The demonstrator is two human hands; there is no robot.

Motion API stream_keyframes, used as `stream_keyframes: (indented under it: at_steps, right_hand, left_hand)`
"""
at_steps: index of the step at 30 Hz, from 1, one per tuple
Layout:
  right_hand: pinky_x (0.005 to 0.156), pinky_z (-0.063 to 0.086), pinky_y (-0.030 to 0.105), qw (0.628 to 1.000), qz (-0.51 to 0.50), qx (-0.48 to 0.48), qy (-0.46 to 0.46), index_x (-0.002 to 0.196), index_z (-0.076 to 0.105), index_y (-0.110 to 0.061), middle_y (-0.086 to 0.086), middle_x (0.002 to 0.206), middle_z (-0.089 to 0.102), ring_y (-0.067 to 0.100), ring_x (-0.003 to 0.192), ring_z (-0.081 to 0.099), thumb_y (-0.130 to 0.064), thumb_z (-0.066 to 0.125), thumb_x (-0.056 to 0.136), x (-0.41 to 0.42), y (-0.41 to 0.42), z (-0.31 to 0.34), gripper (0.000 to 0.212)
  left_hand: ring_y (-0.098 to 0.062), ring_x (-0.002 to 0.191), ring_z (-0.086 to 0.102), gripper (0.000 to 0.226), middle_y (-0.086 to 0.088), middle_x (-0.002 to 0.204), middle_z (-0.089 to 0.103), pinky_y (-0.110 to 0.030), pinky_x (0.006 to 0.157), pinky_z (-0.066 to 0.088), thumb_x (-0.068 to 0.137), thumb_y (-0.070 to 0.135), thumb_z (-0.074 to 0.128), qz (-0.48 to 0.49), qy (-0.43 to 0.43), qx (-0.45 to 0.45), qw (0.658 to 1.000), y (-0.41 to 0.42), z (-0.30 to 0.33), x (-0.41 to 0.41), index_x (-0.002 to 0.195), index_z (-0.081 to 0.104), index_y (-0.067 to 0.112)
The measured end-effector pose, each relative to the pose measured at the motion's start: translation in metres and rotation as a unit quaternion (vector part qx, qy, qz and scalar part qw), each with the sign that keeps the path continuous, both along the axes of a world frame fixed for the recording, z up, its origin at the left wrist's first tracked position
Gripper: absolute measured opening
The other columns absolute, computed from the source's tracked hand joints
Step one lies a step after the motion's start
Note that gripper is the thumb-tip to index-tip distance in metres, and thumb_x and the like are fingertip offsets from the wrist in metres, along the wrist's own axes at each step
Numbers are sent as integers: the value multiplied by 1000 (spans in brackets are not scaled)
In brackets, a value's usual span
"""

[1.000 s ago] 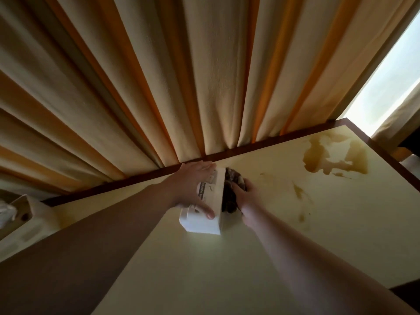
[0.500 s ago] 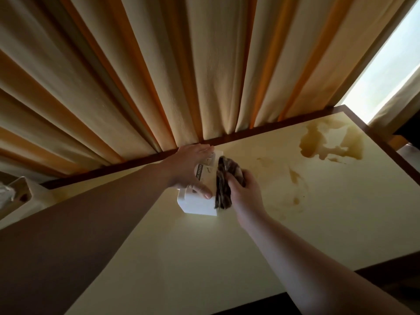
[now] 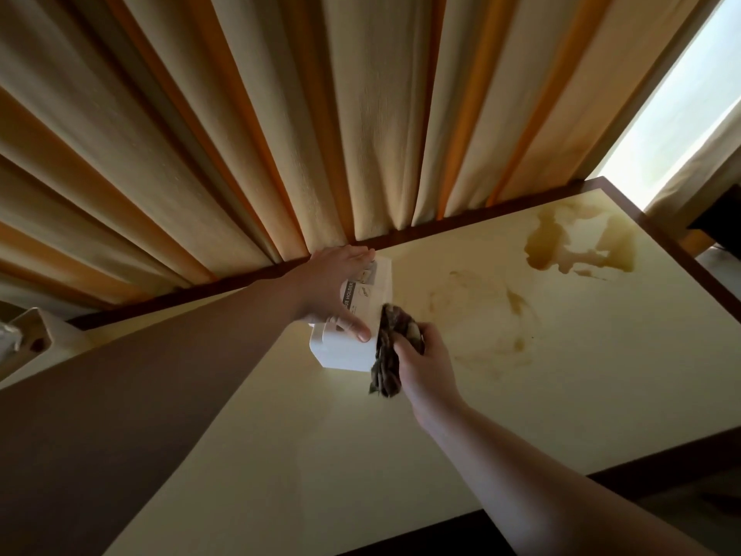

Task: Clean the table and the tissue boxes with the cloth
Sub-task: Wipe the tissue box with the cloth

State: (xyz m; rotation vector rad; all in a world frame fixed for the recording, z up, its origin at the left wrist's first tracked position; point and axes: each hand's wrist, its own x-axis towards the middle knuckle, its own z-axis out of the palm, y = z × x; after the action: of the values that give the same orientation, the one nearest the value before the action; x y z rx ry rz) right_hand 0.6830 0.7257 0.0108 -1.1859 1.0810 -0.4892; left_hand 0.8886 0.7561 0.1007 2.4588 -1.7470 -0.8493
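Left hand point(image 3: 335, 284) grips white tissue box point(image 3: 353, 315) at frame centre, on surface point(image 3: 320, 455) w/ thumb across its top. Right hand point(image 3: 425, 367) fingers curled round dark cloth point(image 3: 387, 357), pressed vs box's right side. Brown stains point(image 3: 577, 244) upper right.

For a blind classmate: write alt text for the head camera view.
The left hand holds a white tissue box on a cream table while the right hand wipes its side with a dark cloth. Brown stains mark the far corner by the curtains.
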Motion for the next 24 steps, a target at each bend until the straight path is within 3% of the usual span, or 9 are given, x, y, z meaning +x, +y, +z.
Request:
stream_keyframes:
  at_steps: [3, 8, 12, 17, 21, 24]
  right_hand:
    - [78, 57, 39, 999, -18, -24, -21, 103, 63, -23, 1, 99, 71, 18, 92, 68, -26, 64, 95, 25, -32, 13, 8]
    - [89, 58, 44, 999, 6, 13, 31, 113, 69, -27, -1, 105, 74, 22, 100, 68, -33, 60, 101, 66, -84, -8, 16]
    - [78, 54, 36, 993, 70, -36, 93, 115, 69, -22, 1, 105, 73, 23, 99, 67, -28, 55, 103, 54, -78, -32, 20]
    - [70, 51, 32, 989, 108, -52, 87, 107, 68, -19, 0, 96, 74, 18, 89, 68, -23, 59, 99, 19, -40, -35, 12]
    - [54, 46, 23, 991, 103, -21, 82, 97, 65, -12, 3, 82, 69, 19, 73, 64, -13, 57, 95, -7, -13, -27, 8]
    - [59, 48, 26, 996, 77, -17, 49, 95, 67, -16, 2, 81, 71, 18, 74, 65, -14, 58, 95, -6, -17, -12, 9]
  left_hand:
    - [-16, 156, 1, 149, 19, 170, 5, -51, 128, 8, 47, 76, 88, 2, 7, -2, 1000, 1, 0, 0, 165, 6, 36]
    - [-18, 156, 2, 147, 18, 170, 5, -52, 128, 9, 51, 73, 89, 4, 1, 4, 1000, 0, 2, -1, 165, 5, 35]
    - [-19, 157, 2, 144, 15, 171, 4, -48, 128, 7, 55, 72, 88, 2, -11, 0, 1000, 1, 2, -5, 165, 5, 32]
    - [-17, 156, 1, 143, 14, 171, 4, -41, 125, 3, 58, 66, 90, 5, -10, -5, 1000, 0, 5, -9, 166, 4, 29]
    - [-16, 156, 0, 144, 15, 171, 3, -41, 125, 3, 56, 65, 92, 2, -1, 0, 1000, -1, 8, -9, 166, 4, 30]
    - [-14, 156, 0, 144, 13, 171, 2, -39, 125, 2, 57, 61, 93, -3, 4, 2, 1000, -2, 11, -10, 166, 4, 29]
